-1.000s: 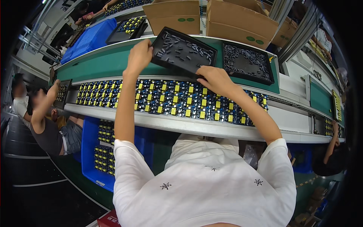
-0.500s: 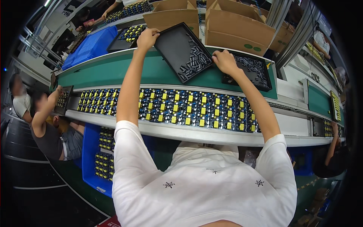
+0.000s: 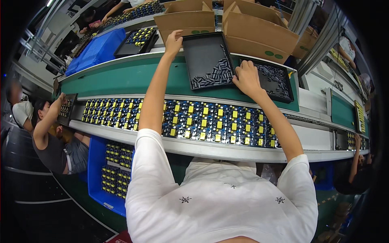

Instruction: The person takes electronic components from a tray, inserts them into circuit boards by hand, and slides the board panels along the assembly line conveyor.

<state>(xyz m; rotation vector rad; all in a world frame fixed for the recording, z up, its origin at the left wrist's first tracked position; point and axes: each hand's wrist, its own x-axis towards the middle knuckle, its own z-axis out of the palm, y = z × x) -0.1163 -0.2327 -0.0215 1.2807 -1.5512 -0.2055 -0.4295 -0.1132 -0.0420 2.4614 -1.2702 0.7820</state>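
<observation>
Left hand and right hand each grip opposite edges of the black tray.

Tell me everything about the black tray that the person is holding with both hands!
The black tray is flat, rectangular and shallow, plastic-looking, with a low rim. Small dark cylinder parts lie heaped in its near right corner; the rest is bare. It sits slanted over the green belt. The left hand grips its far left corner, the right hand its near right edge.

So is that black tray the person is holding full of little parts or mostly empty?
Mostly empty: the flat black plastic tray has small dark cylinder parts heaped only in its lower right corner.
</observation>
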